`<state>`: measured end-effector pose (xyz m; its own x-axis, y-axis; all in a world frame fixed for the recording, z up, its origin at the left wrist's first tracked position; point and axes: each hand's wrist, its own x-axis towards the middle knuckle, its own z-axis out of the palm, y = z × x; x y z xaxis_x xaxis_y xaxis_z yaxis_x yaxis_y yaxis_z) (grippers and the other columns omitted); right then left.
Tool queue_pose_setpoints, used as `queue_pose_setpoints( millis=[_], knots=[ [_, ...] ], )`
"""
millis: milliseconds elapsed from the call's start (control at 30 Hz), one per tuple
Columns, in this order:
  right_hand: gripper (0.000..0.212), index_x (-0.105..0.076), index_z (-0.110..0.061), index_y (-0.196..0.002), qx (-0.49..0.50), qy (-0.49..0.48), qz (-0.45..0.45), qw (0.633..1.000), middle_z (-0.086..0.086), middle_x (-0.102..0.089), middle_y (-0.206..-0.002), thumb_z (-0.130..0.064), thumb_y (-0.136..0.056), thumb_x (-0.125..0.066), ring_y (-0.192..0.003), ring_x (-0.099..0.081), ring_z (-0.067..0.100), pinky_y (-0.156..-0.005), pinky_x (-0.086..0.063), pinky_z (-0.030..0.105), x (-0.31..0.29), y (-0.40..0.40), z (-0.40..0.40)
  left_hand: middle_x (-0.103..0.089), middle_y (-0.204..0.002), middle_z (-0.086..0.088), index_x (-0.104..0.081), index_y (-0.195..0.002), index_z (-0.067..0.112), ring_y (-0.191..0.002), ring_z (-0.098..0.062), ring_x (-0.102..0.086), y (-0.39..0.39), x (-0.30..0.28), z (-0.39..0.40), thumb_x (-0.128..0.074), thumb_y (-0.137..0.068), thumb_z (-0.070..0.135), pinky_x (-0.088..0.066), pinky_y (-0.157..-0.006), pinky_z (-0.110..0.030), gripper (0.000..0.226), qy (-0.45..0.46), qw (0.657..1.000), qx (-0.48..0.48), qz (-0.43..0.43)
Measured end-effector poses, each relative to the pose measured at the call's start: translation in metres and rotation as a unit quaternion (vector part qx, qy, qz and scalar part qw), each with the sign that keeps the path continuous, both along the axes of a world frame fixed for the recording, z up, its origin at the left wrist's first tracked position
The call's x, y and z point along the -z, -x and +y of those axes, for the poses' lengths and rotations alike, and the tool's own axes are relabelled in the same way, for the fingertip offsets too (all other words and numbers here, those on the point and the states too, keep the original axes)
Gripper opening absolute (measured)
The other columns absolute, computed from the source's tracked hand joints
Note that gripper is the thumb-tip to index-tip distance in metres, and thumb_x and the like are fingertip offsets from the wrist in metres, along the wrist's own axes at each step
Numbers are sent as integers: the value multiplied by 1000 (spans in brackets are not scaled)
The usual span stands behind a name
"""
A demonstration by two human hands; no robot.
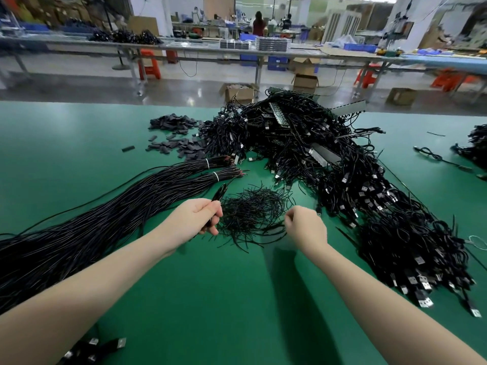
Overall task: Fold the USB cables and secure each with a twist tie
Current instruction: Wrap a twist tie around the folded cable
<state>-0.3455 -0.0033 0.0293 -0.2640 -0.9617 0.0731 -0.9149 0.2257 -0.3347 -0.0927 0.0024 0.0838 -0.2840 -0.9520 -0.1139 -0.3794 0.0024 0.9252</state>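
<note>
The left hand [200, 216] grips a folded USB cable [218, 194], its fingers curled round the black bundle just beside the heap of twist ties [253, 213] near the middle of the green worktop [210, 299]. The right hand [303, 223] reaches to the right side of this heap with curled fingers; I cannot tell if it already pinches a tie. Toward the left edge lie long straight cables [92, 222], bound in two bundles and not yet folded. Toward the far and right edges lies a big pile of cables [355, 185], seemingly finished. I judge that much work remains, and this cable still needs its tie.
</note>
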Motion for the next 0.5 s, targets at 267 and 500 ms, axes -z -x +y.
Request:
queue_pose_setpoints(
  millis=[267, 500],
  knots=[
    [15, -71, -15, -94, -292, 169, 55, 940, 3, -65, -91, -26, -92, -61, -87, -60, 24, -76, -50, 38, -98, -36, 56, -61, -57, 13, -66, -75, 22, -57, -7, -67, 30, -18, 14, -49, -100, 30, -44, -57, -23, 30, 67, 986, 73, -138],
    [18, -71, -18, -98, -276, 135, 11, 952, -1, -65, -98, -29, -94, -58, -96, -57, 18, -85, -45, 36, -109, -43, 68, -67, -69, 9, -63, -76, 24, -57, 1, -67, 43, -26, 29, -49, -100, 32, -45, -50, -15, 29, 132, 966, 85, -206]
  ],
)
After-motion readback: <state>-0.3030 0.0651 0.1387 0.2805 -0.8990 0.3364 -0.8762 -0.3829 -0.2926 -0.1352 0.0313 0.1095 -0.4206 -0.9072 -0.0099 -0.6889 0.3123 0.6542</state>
